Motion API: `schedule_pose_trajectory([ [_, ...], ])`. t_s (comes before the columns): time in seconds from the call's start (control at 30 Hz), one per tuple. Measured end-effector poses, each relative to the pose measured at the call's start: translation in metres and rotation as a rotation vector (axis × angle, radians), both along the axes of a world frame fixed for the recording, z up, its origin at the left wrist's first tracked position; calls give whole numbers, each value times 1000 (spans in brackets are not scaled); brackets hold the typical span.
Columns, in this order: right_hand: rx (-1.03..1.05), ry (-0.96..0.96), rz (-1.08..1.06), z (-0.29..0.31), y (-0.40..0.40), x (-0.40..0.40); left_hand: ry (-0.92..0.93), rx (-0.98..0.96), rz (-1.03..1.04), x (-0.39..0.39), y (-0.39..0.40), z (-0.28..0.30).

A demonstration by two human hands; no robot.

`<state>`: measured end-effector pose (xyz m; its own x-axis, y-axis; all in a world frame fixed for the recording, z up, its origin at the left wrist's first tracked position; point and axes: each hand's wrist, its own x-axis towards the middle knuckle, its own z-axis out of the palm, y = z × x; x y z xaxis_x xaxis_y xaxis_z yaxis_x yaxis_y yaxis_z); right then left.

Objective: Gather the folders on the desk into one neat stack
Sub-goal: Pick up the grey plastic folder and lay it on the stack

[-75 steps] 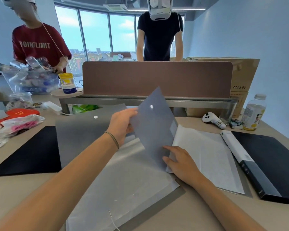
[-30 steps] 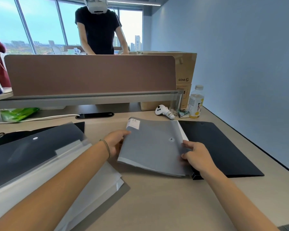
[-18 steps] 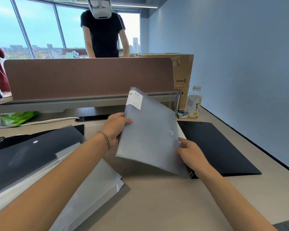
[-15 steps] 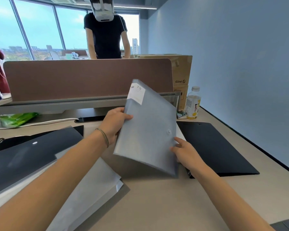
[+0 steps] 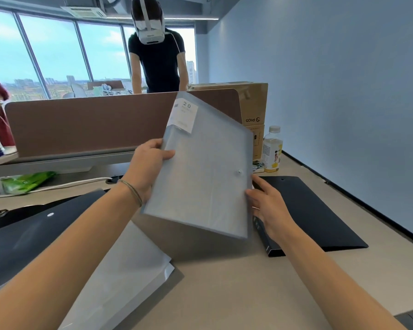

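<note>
A translucent grey snap folder [image 5: 203, 172] with a white label at its top corner is raised off the desk, tilted nearly upright. My left hand [image 5: 146, 167] grips its left edge, thumb on the front. My right hand [image 5: 270, 206] holds its right edge just below the snap button. On the desk to the right lies a black binder [image 5: 315, 210]. At the lower left sits a pile: a dark snap folder [image 5: 34, 236] on top of pale translucent folders [image 5: 129, 265].
A brown divider panel [image 5: 93, 122] runs across the back of the desk. Cardboard boxes [image 5: 253, 108] and a drink bottle [image 5: 272, 148] stand at the back right. A white cable [image 5: 57, 185] and a green packet [image 5: 26, 183] lie under the shelf. A person in black stands behind the divider.
Both hands lifted the grey folder from flat on the black binder, raising it and tilting it upright. The camera view rose slightly.
</note>
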<state>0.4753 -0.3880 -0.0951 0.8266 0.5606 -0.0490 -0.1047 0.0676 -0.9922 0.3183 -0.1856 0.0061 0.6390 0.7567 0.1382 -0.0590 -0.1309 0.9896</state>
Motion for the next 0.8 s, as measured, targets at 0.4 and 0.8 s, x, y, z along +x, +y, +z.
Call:
schedule_pose_trajectory([
  [0.4, 1, -316, -139, 53, -22, 19, -53, -146, 61, 18, -12, -36],
  [0.8, -364, -485, -344, 26, -109, 94, 118, -153, -114, 100, -84, -88],
])
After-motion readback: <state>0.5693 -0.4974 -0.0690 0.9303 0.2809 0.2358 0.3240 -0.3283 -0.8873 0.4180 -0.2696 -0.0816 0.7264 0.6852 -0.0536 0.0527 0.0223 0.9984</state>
